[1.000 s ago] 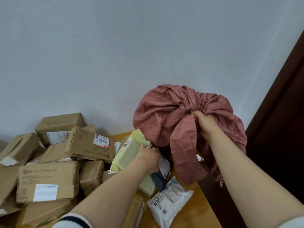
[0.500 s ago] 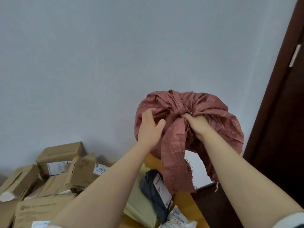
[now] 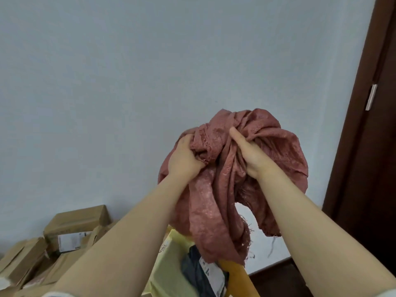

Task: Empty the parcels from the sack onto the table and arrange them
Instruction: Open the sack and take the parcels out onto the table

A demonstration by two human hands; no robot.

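Observation:
A crumpled dusty-red woven sack [image 3: 216,202] hangs bunched in the air in front of the wall, its frayed end dangling over the table. My left hand [image 3: 185,158] grips its left folds and my right hand [image 3: 249,154] grips its middle folds. Below the sack lie a pale yellow parcel [image 3: 169,275] and a dark grey parcel [image 3: 194,269] with a white label, on the orange-brown table [image 3: 236,273]. Brown cardboard boxes [image 3: 75,228] are heaped at the lower left.
A pale grey wall fills most of the view. A dark brown door [image 3: 370,168] with a metal hinge stands at the right, next to the table's right edge. My forearms hide much of the table and the parcels.
My left hand has left the parcels and closed on the sack beside my right hand. The sack has been raised and bunched tighter. The view has tilted upward, so fewer parcels show.

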